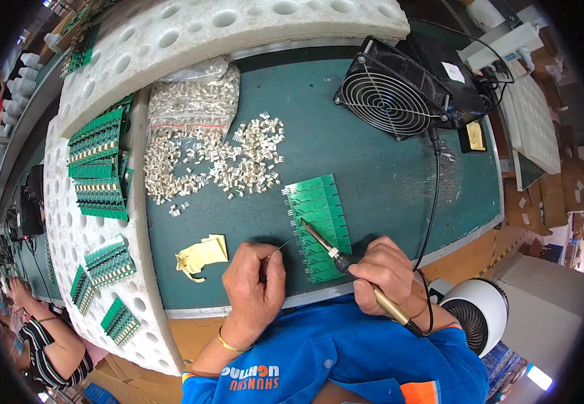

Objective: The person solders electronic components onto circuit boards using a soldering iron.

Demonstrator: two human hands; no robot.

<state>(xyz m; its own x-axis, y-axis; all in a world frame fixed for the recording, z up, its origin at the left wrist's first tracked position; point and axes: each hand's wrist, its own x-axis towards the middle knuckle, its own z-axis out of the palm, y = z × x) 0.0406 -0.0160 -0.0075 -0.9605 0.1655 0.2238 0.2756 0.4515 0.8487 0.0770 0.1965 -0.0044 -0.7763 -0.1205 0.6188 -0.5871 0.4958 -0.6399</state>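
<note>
My right hand (383, 273) is closed around a soldering iron (391, 308) with a gold handle. Its tip rests on or just over the pin row along the left side of a green circuit board panel (329, 202) lying flat on the bench. A thin solder wire (284, 246) sticks out from the pinched fingers of my left hand (255, 283), pointing toward that same edge. Left of this hand lies a crumpled yellow piece (202, 257), perhaps paper or tape. Small white pin connectors (228, 165) are heaped farther back.
A clear bag of connectors (198, 97) lies behind the heap. White foam slabs (63, 195) with holes border the left and back; several green boards (100, 195) sit on the left one. A black fan (389, 97) and iron cord (434, 202) stand right. Another person (53, 337) works far left.
</note>
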